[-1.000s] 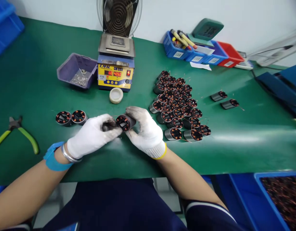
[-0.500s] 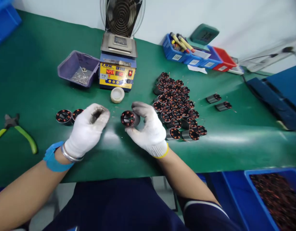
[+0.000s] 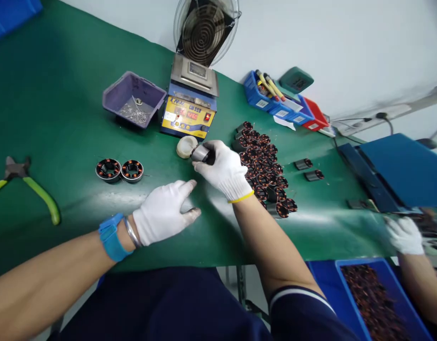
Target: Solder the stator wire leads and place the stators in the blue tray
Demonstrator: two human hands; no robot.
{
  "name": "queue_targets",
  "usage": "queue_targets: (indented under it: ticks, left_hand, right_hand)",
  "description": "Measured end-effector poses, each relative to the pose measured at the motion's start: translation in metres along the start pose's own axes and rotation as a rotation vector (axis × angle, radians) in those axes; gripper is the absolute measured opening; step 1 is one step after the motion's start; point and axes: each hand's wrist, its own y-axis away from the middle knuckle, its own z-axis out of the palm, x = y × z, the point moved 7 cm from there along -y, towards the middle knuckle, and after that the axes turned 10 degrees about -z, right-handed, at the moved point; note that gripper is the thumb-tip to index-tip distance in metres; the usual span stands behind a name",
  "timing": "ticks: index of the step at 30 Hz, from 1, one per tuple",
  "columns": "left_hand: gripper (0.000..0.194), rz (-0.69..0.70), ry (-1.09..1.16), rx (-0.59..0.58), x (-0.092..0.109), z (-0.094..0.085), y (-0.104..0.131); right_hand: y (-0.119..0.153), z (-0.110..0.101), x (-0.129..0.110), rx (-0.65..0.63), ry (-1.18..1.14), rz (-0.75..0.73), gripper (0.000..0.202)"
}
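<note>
White-gloved right hand (image 3: 223,166) pinching grey metal cylinder (image 3: 200,153) at round cream dish (image 3: 184,147), likely mid-step; white-gloved left hand (image 3: 164,212), fingers parted; done count unclear.

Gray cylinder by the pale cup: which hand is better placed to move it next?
Right, likely: the right hand grips the cylinder, its end by the cup. The left hand is open, apart from both, nothing visible in it.
</note>
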Motion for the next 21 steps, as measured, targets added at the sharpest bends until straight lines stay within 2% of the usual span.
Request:
queue_targets:
  ticks: [6,16,19,21]
  left_hand:
    - [0.059,0.077,-0.074,0.004,0.002,0.002,0.003]
    - [0.056,0.072,-0.189,-0.01,0.005,0.001,0.002]
    - [0.056,0.05,-0.204,-0.028,0.004,0.002,0.001]
    - [0.055,0.056,-0.208,-0.027,0.004,0.002,0.001]
  right_hand:
    - [-0.012,-0.004,0.0,-0.067,0.002,0.058,0.055]
    - [-0.014,-0.016,0.0,-0.132,0.117,0.124,0.054]
    - [-0.015,-0.023,0.0,-0.1,0.143,0.1,0.055]
    - [-0.013,-0.032,-0.004,-0.045,0.202,0.032,0.058]
